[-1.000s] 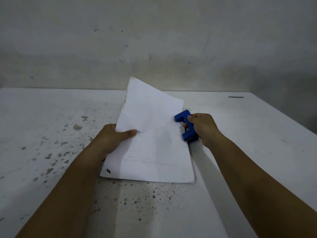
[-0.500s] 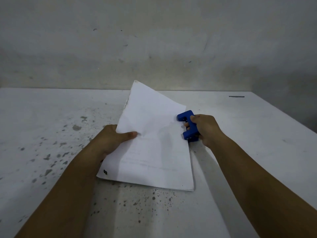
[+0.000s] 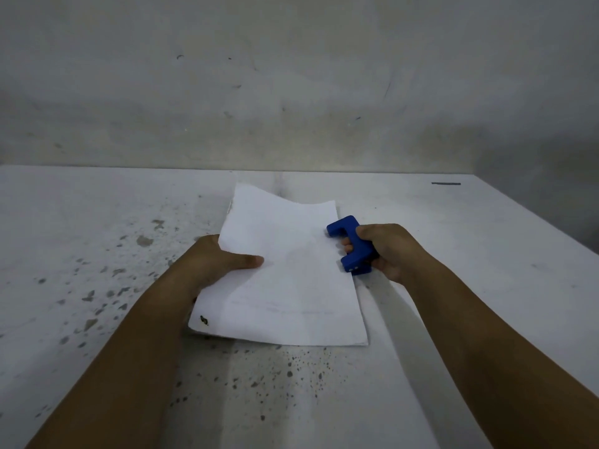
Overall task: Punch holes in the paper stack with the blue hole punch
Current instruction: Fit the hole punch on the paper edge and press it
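Observation:
A white paper stack (image 3: 288,280) lies slightly tilted on the white table (image 3: 486,254), with a small dark mark near its near left corner. My left hand (image 3: 220,264) grips the stack's left edge, thumb on top. The blue hole punch (image 3: 351,244) sits at the stack's right edge, and my right hand (image 3: 385,251) is closed around its handle. The punch's two blue ends point toward the paper; the right edge of the stack seems to lie in its mouth, though I cannot see inside.
The table surface carries grey chipped spots (image 3: 142,241) on the left and near front. A grey wall (image 3: 291,92) rises right behind the table. A short dark mark (image 3: 445,183) lies at the far right of the tabletop.
The far end of the paper stack has dropped from raised to nearly flat on the table. My right hand with the punch stayed at the right edge.

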